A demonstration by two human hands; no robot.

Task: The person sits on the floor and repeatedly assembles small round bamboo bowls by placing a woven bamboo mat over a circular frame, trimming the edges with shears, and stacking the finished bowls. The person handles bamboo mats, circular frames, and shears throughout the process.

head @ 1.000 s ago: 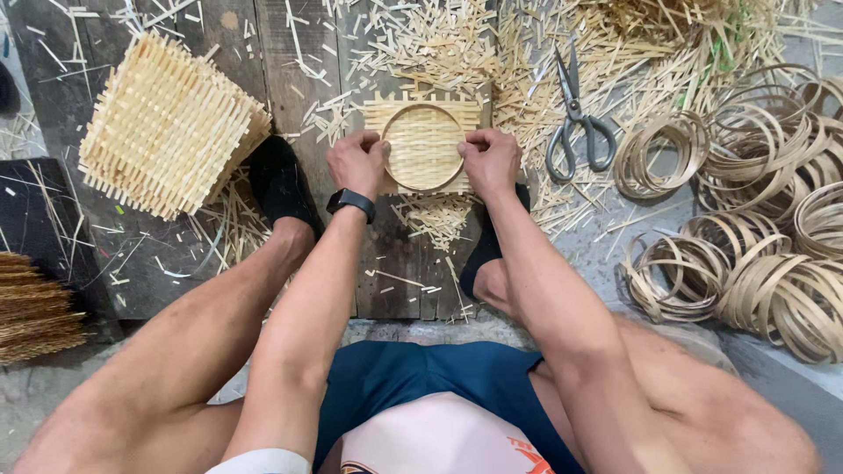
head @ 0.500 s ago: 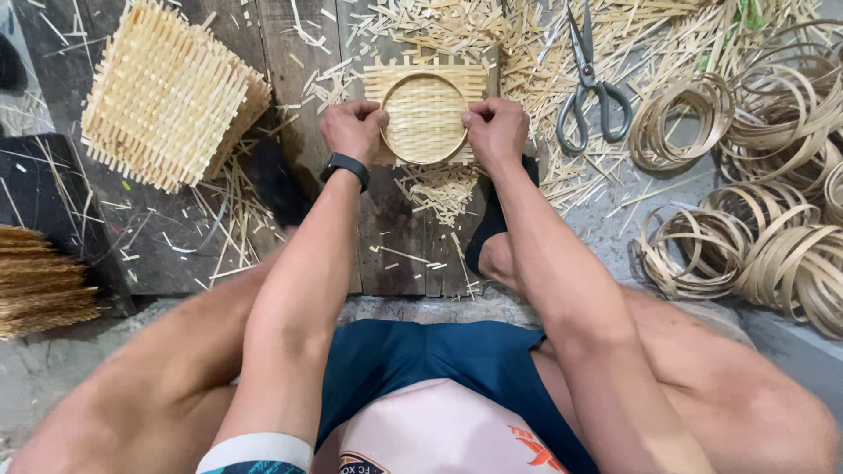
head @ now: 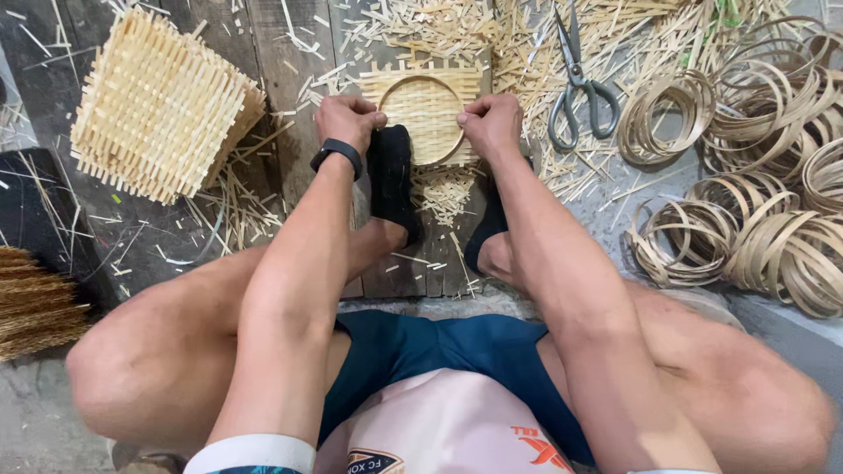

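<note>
A small woven bamboo mat [head: 428, 104] with a round bamboo hoop [head: 397, 88] pressed onto it lies on the wooden boards in front of me. My left hand [head: 348, 120], with a black band on the wrist, grips the hoop's left edge. Gripping the right edge is my right hand [head: 492, 123]. Both fists are closed on the piece. My feet in black socks [head: 392, 180] rest just below the mat, the left one touching its lower left corner.
A stack of square woven mats [head: 158, 105] sits at the upper left. Scissors [head: 580, 83] lie to the right of the mat. Several coiled bamboo hoops [head: 755, 175] fill the right side. Loose bamboo slivers [head: 439, 26] litter the boards. A brush [head: 35, 298] lies at far left.
My left foot has slid from the left side to under the mat's lower left corner. Both hands stay gripping the hoop and mat, which sit a little higher in view.
</note>
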